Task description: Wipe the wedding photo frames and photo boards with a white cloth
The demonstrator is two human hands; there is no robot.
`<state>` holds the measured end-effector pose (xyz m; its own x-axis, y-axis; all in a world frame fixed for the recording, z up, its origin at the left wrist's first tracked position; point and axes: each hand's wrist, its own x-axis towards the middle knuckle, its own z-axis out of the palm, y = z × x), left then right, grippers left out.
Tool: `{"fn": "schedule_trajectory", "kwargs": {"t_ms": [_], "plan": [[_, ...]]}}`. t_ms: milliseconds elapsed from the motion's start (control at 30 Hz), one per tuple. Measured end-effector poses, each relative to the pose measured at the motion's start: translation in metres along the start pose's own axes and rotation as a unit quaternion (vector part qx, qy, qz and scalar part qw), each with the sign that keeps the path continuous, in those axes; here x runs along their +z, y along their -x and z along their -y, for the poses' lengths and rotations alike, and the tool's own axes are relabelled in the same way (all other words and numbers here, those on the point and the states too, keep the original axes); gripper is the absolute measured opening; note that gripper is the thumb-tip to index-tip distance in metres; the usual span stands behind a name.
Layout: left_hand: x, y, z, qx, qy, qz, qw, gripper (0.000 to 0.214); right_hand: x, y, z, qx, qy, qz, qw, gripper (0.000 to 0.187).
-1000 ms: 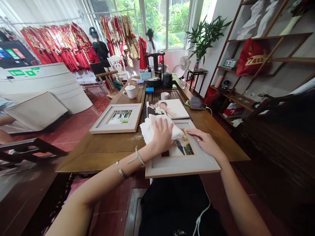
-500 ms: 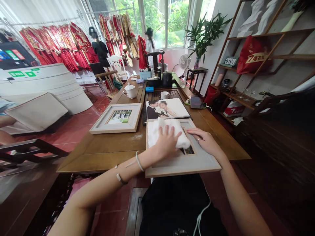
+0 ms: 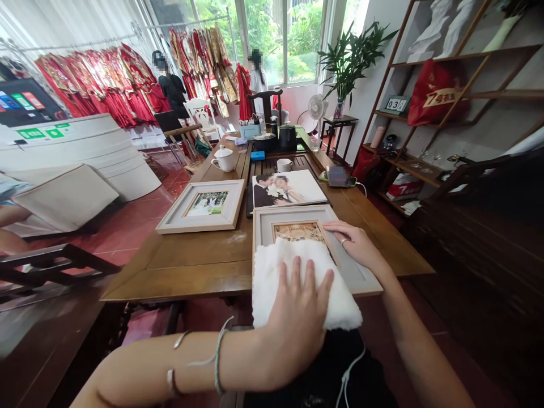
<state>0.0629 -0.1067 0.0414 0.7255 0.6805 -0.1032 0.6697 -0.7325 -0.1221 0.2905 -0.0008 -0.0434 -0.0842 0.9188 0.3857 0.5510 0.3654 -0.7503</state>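
Observation:
My left hand (image 3: 297,317) lies flat with spread fingers on a folded white cloth (image 3: 272,277). The cloth covers the lower part of a picture frame (image 3: 361,277) and hangs past its near edge. Above the cloth, part of a gold-toned photo (image 3: 297,231) shows inside the pale grey mat. At the frame's right side, my right hand (image 3: 357,245) holds the edge, its fingers resting on the mat; its underside is hidden. A second framed photo (image 3: 208,203) lies to the left, and a wedding picture panel (image 3: 289,188) lies just beyond the frame.
The wooden table (image 3: 178,277) also bears a white lidded teapot (image 3: 223,158), a white cup (image 3: 284,165), a dark kettle (image 3: 288,137) and a phone (image 3: 340,177) on a cable. Shelves (image 3: 429,116) stand at the right. Two people are near the red garments (image 3: 102,79).
My left hand has slid the cloth down toward me, from the middle of the frame to its near edge, uncovering the photo's upper part. My right hand has stayed put.

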Motion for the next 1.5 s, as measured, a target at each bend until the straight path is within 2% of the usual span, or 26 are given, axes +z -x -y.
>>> {"fn": "schedule_trajectory", "kwargs": {"t_ms": [100, 233, 300, 567, 767, 867, 967, 1133, 1233, 1367, 1433, 1500], "plan": [[0.004, -0.023, 0.018, -0.016, -0.009, 0.010, 1.000, 0.076, 0.000, 0.000, 0.000, 0.004, -0.002, -0.002, 1.000, 0.034], [0.013, -0.059, 0.048, -0.067, -0.032, -0.010, 0.997, 0.063, 0.001, 0.000, 0.002, 0.003, -0.008, -0.011, 1.000, 0.028], [0.016, -0.074, 0.062, -0.067, -0.048, -0.019, 0.996, 0.063, 0.001, 0.000, 0.002, 0.005, -0.008, -0.015, 1.000, 0.027], [0.022, -0.128, 0.103, 0.000, -0.061, -0.119, 0.991, 0.065, -0.001, 0.000, 0.000, 0.011, -0.013, -0.004, 1.000, 0.026], [0.016, -0.162, 0.125, 0.156, -0.001, -0.064, 0.986, 0.068, -0.002, 0.000, -0.002, 0.010, -0.016, -0.003, 1.000, 0.023], [0.012, -0.166, 0.130, 0.177, 0.020, -0.043, 0.983, 0.067, -0.002, -0.001, -0.002, 0.012, -0.011, -0.009, 1.000, 0.021], [0.010, -0.160, 0.131, 0.179, 0.031, -0.028, 0.983, 0.065, -0.002, -0.002, -0.001, 0.013, 0.000, -0.012, 1.000, 0.021], [0.006, -0.126, 0.123, 0.165, 0.024, 0.002, 0.986, 0.064, -0.001, -0.002, 0.002, 0.009, 0.006, -0.010, 1.000, 0.026], [0.003, -0.090, 0.104, 0.134, 0.029, -0.014, 0.991, 0.059, -0.001, -0.002, 0.002, 0.013, 0.010, -0.009, 1.000, 0.029], [-0.005, -0.050, 0.052, 0.097, 0.060, -0.018, 0.993, 0.053, -0.001, -0.001, 0.003, 0.027, 0.004, -0.015, 1.000, 0.029], [-0.009, -0.041, 0.020, 0.069, 0.085, -0.034, 0.993, 0.048, -0.001, -0.001, 0.003, 0.031, -0.010, -0.014, 0.999, 0.028], [-0.013, -0.039, -0.008, 0.067, 0.087, -0.051, 0.993, 0.047, -0.002, -0.001, 0.003, 0.032, -0.029, -0.011, 0.999, 0.028]]}}
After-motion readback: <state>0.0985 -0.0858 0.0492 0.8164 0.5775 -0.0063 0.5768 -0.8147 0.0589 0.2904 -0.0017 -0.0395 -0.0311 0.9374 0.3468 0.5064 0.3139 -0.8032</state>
